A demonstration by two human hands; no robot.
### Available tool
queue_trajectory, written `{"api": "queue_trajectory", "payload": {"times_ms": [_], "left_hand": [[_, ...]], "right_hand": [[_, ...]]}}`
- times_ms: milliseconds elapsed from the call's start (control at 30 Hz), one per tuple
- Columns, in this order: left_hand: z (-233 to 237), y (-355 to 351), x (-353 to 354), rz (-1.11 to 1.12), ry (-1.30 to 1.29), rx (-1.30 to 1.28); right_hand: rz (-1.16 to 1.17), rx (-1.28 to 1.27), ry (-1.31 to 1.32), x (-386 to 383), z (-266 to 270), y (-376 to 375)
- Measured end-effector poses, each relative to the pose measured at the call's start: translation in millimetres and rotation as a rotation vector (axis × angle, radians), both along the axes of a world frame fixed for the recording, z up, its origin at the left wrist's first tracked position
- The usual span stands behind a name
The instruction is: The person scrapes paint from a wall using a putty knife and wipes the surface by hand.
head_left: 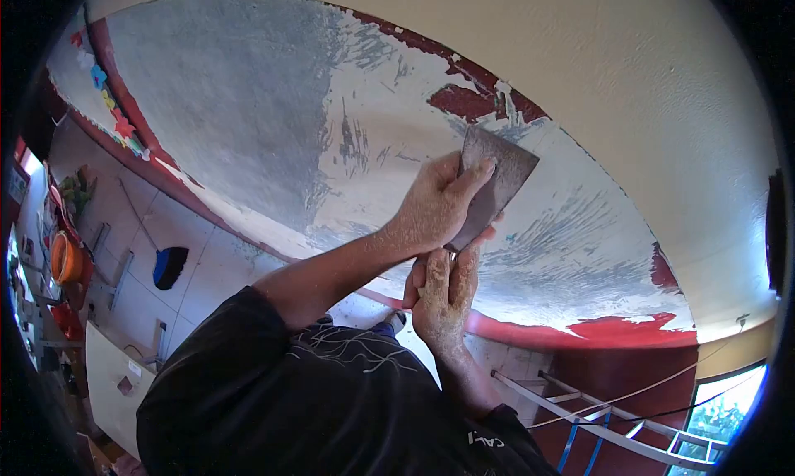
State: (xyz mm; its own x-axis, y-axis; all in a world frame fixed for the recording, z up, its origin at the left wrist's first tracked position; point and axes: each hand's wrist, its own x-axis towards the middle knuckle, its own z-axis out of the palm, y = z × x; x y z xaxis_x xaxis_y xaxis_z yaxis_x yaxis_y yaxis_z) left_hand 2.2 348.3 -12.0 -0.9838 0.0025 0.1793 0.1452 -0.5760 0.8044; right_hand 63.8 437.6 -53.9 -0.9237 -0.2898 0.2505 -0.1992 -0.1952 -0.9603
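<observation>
A wide metal scraper (507, 178) is pressed up at the wall (364, 136), its blade near a dark red patch (468, 103) of paint. My left hand (439, 202) is closed on the blade, with the thumb laid along its face. Below it, my right hand (447, 298) wraps round the handle end, which the fingers mostly hide. Pale dust coats both hands. Around the blade the wall is partly bared, with white, grey and red areas and streaky scrape marks.
A metal ladder (604, 418) leans at the lower right beside a window (725, 410). On the left, a blue broom (170, 267) lies on the tiled floor (199, 298), near a white board (116, 389) and an orange bucket (66, 258). Cables hang at the right.
</observation>
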Motion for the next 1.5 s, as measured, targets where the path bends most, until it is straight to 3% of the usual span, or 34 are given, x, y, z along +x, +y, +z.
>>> {"api": "queue_trajectory", "payload": {"times_ms": [567,800,967,1067,1100,1333,1467,1500], "left_hand": [[9,-12,-2,0.002,0.018,-0.068],[9,-15,-9,0.063,0.08,-0.145],[8,-12,1,-0.04,-0.006,-0.081],[-2,-9,-12,0.113,0.094,-0.176],[19,-14,0,0.032,-0.017,-0.095],[15,-12,1,-0.004,-0.007,-0.032],[9,-7,6,0.003,-0.034,-0.038],[12,-8,2,0.012,-0.029,-0.049]], "right_hand": [[-0.015,-0.001,-0.05,0,6,-12],[-0.028,0.03,0.066,-6,11,-14],[0.011,0.041,0.015,1,5,-5],[-0.045,0.03,0.023,1,6,-11],[-0.002,-0.019,-0.052,-1,13,-13],[-0.017,-0.018,-0.032,5,16,-16],[0.024,0.075,0.107,1,3,-2],[-0.027,0.051,0.035,3,5,-4]]}}
